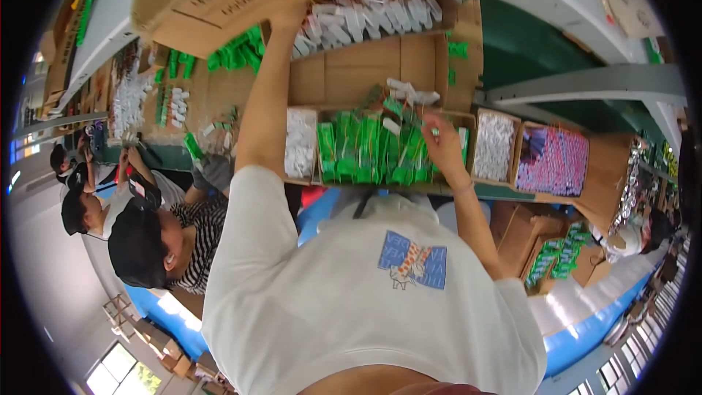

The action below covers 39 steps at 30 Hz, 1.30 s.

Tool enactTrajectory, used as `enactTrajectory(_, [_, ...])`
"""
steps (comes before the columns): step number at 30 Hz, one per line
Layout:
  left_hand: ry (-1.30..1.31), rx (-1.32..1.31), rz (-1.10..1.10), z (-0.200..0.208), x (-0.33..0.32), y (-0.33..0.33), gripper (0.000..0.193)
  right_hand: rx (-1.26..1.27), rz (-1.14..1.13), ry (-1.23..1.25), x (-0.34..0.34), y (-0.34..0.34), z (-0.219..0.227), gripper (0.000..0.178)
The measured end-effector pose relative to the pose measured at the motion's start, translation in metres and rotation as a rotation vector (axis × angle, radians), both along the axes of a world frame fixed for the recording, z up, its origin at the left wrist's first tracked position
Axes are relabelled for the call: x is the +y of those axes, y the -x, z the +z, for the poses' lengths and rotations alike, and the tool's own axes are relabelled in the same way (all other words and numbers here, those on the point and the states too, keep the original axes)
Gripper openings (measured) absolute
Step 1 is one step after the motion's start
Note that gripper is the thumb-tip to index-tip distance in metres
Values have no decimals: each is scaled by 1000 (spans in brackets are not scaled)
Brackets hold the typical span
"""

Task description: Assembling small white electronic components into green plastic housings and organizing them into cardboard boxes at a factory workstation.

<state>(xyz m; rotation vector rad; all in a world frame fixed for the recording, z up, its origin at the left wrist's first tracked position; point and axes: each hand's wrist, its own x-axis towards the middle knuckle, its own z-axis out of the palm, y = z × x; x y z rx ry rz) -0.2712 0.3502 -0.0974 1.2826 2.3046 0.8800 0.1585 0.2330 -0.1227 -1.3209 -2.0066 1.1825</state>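
1. Sitting at 12 o'clock on the bench (pixel 519 44), just beyond your shirt (pixel 365 292): one open tray of green plastic pieces (pixel 373 150), packed in a row; clock read from the middle of the view.
2. Your right hand (pixel 443 148), between 2 and 3 o'clock: over the right end of that tray, fingers partly bent. A small pale spot shows at the fingertips; you cannot tell from here whether anything is gripped.
3. Your left hand (pixel 287 16), 11 o'clock: arm stretched far out, beside the left end of the upper box. Its fingers are hidden or blurred; how far open, and what it has hold of, cannot be told.
4. Whitish cases (pixel 373 18), many, with orange wires: in the upper box, far at 12 o'clock, nearest your left hand.
5. Loose white pieces (pixel 413 93), several: 1 o'clock, beyond the green row, near your right hand.
6. Small white parts (pixel 300 143), one boxful: 10 o'clock, directly beside the green row.
7. Second lot of white parts (pixel 495 148), boxed: 3 o'clock.
8. Pink-and-purple pieces (pixel 552 162), boxed: 3 o'clock, farther out.
9. Green heap (pixel 238 51): between 10 and 11 o'clock.
10. Co-workers (pixel 139 245), capped: around 9 o'clock, along the bench.
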Motion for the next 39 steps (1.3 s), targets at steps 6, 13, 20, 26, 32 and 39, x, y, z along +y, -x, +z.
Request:
enactTrajectory(6, [-404, -211, 126, 7, -220, -139, 11, -102, 105, -319, 17, 31, 0, 25])
enactTrajectory(13, [-224, -714, 110, 13, -318, -239, 11, -292, 269, -651, 32, 32, -14, 28])
enactTrajectory(20, [-293, -472, -117, 98, -281, -253, 17, 534, 109, 571, 29, 9, 112, 26])
enactTrajectory(26, [-549, 16, -303, 155, -255, -274, 36, 859, -14, 839, -10, 25, 135, 26])
enactTrajectory(32, [-598, -99, -134, 143, -271, -252, 21, 74, 203, 28, -7, -7, 155, 20])
enactTrajectory(39, [-608, -460, -88, 132, -277, -244, 21, 112, 314, -969, -11, 24, 224, 25])
